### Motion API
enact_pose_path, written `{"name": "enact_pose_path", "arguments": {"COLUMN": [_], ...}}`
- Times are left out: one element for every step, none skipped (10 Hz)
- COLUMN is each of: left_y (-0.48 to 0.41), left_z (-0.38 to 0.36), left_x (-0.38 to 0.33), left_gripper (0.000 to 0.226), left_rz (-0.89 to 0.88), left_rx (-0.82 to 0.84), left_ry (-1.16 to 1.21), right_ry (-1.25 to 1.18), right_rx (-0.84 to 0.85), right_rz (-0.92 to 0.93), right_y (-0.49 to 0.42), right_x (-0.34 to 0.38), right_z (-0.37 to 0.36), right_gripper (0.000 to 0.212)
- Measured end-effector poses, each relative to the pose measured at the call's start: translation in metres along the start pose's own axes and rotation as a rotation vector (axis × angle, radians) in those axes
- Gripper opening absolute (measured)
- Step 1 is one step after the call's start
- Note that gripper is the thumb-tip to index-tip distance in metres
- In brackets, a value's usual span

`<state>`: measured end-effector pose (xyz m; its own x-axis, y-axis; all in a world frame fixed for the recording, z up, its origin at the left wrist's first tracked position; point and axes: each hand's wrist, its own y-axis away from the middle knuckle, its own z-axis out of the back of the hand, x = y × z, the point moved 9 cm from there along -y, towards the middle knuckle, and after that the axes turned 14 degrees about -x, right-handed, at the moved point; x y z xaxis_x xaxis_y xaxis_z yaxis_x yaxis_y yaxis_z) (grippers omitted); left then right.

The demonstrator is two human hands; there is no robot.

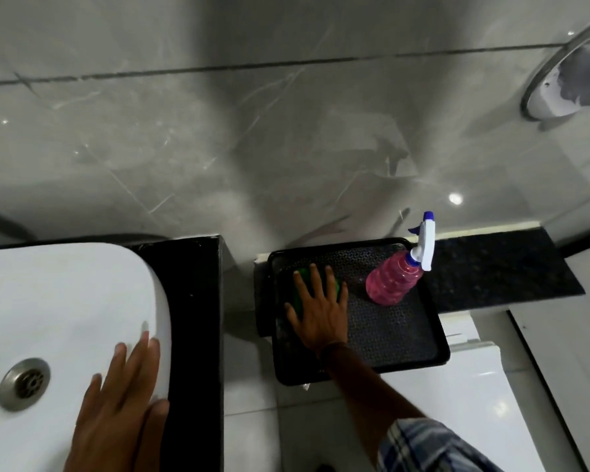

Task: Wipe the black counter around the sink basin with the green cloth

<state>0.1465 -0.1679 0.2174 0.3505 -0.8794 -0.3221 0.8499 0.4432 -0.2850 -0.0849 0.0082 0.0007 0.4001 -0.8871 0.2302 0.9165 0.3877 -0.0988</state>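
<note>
A white sink basin (58, 301) fills the lower left, with a narrow strip of black counter (191, 318) along its right side. My left hand (120, 410) lies flat with fingers spread on the basin's right rim, holding nothing. To the right, a black tray (399, 332) carries the green cloth (299, 298). My right hand (319, 308) rests spread on top of the cloth and covers most of it; only green edges show beside my fingers. Whether the fingers grip the cloth or just press on it is not visible.
A pink spray bottle (394, 281) with a white and blue trigger stands on the tray's far right. The tray sits on a dark speckled ledge (498, 270) along the grey tiled wall. A metal drain (24, 383) lies in the basin. A white fixture (457, 386) sits below the tray.
</note>
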Motion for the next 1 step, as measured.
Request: {"name": "enact_pose_path", "arguments": {"left_y": [0.0012], "left_z": [-0.0051], "left_x": [0.0053], "left_gripper": [0.083], "left_rz": [0.054], "left_rx": [0.054], "left_ry": [0.035], "right_ry": [-0.017], "right_rx": [0.009], "right_rz": [0.032], "right_y": [0.0021], "right_x": [0.0008], "right_z": [-0.0028], "right_gripper": [0.078]}}
